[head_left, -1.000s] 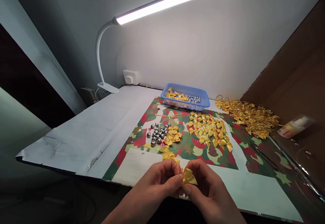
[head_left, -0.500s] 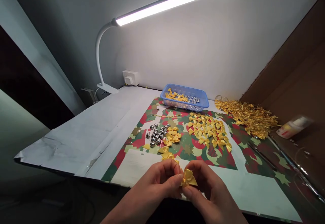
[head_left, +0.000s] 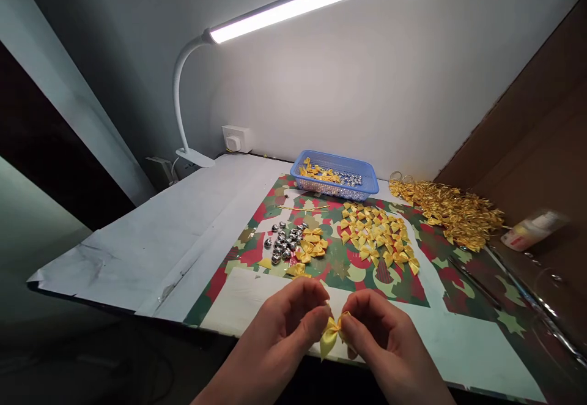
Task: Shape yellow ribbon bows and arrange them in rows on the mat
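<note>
At the table's front edge, a small yellow ribbon bow [head_left: 329, 339] is held between my two hands. My right hand [head_left: 383, 338] pinches the bow's right side with thumb and forefinger. With curled fingers, my left hand [head_left: 291, 325] closes at the bow's upper left; its fingertips partly hide what they grip. Just beyond my hands lies a small group of yellow bows [head_left: 312, 246], beside a cluster of silver jingle bells [head_left: 283, 245]. A larger spread of yellow bows [head_left: 378, 234] covers the patterned sheet farther right.
A blue plastic basket [head_left: 371, 188] with bows and silver bells stands at the back. Right of it is a heap of gold ties [head_left: 454, 209]. Tweezers [head_left: 474, 281] and a bottle [head_left: 523, 237] lie at the right. A clip lamp [head_left: 195, 158] stands back left.
The bow has turned in my fingers, and a tail now points down to the left. My right hand has shifted its grip to the bow's right side.
</note>
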### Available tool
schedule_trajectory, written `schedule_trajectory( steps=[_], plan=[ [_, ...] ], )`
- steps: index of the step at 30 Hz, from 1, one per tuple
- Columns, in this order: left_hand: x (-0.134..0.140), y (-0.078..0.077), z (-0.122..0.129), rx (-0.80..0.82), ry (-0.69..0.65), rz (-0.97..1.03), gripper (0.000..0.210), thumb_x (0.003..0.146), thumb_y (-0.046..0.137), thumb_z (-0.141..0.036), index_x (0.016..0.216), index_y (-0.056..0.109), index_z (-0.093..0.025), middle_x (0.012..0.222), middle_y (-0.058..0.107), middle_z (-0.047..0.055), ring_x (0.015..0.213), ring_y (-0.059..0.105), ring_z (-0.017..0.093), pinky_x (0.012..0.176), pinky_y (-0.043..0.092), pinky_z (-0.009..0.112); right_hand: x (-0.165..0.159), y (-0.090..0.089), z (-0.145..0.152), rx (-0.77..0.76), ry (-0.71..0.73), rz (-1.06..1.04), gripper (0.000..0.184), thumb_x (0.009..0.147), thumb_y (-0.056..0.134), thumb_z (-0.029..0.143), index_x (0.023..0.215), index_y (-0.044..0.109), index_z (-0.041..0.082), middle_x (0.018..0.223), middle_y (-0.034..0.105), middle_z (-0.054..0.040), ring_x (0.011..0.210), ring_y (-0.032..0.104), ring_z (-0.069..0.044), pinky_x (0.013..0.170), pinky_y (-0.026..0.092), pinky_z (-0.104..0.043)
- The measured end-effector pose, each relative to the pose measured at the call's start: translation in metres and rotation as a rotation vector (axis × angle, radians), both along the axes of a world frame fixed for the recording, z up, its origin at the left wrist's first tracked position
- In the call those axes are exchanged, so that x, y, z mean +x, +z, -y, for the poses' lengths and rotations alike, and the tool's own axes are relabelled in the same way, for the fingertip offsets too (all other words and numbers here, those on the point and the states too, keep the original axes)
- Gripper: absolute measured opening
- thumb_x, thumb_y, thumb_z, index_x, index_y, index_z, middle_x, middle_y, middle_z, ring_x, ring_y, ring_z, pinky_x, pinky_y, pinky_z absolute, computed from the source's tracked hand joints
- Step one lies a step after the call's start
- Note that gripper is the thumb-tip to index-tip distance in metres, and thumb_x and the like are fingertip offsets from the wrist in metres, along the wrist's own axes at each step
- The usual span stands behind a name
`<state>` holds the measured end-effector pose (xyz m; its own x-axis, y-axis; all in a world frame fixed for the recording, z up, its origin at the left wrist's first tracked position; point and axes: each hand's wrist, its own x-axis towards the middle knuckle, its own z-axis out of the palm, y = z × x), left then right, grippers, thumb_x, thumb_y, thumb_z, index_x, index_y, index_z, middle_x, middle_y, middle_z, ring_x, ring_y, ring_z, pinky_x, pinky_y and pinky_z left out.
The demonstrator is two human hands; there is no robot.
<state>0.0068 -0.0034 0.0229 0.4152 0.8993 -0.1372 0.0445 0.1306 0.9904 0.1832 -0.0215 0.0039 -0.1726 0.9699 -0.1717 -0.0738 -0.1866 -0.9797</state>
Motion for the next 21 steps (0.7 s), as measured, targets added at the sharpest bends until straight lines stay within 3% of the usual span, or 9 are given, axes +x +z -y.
schedule_trajectory(
  steps=[6, 10, 13, 17, 21],
  plan=[
    [0.007, -0.015, 0.004, -0.167, 0.097, 0.214, 0.026, 0.080, 0.076, -0.031, 0.096, 0.058, -0.022, 0.079, 0.060, -0.004, 0.076, 0.053, 0.014, 0.071, 0.044, 0.026, -0.011, -0.007, 0.007, 0.079, -0.135, 0.086, 0.037, 0.085, 0.062, 0.054, 0.076, 0.057, 0.019, 0.067, 0.049, 0.0033, 0.059, 0.043, -0.011, 0.055, 0.034, -0.024],
    [0.010, -0.017, 0.003, -0.180, 0.131, 0.207, 0.026, 0.077, 0.078, -0.027, 0.095, 0.060, -0.021, 0.071, 0.057, -0.006, 0.069, 0.052, 0.012, 0.067, 0.043, 0.024, -0.012, -0.009, 0.009, 0.122, -0.167, 0.105, 0.031, 0.086, 0.061, 0.050, 0.081, 0.060, 0.019, 0.070, 0.054, 0.0012, 0.061, 0.049, -0.013, 0.056, 0.038, -0.024],
    [0.010, -0.016, 0.004, -0.080, 0.121, 0.089, 0.022, 0.082, 0.072, -0.026, 0.098, 0.058, -0.023, 0.072, 0.057, -0.006, 0.072, 0.054, 0.014, 0.071, 0.046, 0.027, -0.006, -0.005, 0.008, 0.250, -0.107, 0.234, 0.021, 0.092, 0.055, 0.040, 0.088, 0.063, 0.022, 0.080, 0.061, -0.0009, 0.069, 0.055, -0.015, 0.061, 0.041, -0.025],
    [0.010, -0.017, 0.007, 0.147, 0.104, -0.144, 0.020, 0.088, 0.060, -0.022, 0.106, 0.053, -0.027, 0.074, 0.062, -0.004, 0.072, 0.061, 0.018, 0.069, 0.049, 0.029, 0.002, 0.002, 0.000, 0.459, 0.003, 0.445, 0.012, 0.091, 0.053, 0.023, 0.082, 0.059, 0.023, 0.087, 0.059, -0.0007, 0.078, 0.057, -0.015, 0.066, 0.041, -0.024],
    [0.011, -0.020, 0.008, 0.270, 0.089, -0.218, 0.025, 0.088, 0.056, -0.017, 0.110, 0.052, -0.028, 0.074, 0.067, -0.004, 0.071, 0.066, 0.018, 0.070, 0.051, 0.029, 0.002, 0.004, -0.005, 0.513, 0.084, 0.489, 0.012, 0.089, 0.052, 0.015, 0.079, 0.055, 0.022, 0.083, 0.055, 0.0000, 0.077, 0.054, -0.015, 0.066, 0.040, -0.024]
  ],
)
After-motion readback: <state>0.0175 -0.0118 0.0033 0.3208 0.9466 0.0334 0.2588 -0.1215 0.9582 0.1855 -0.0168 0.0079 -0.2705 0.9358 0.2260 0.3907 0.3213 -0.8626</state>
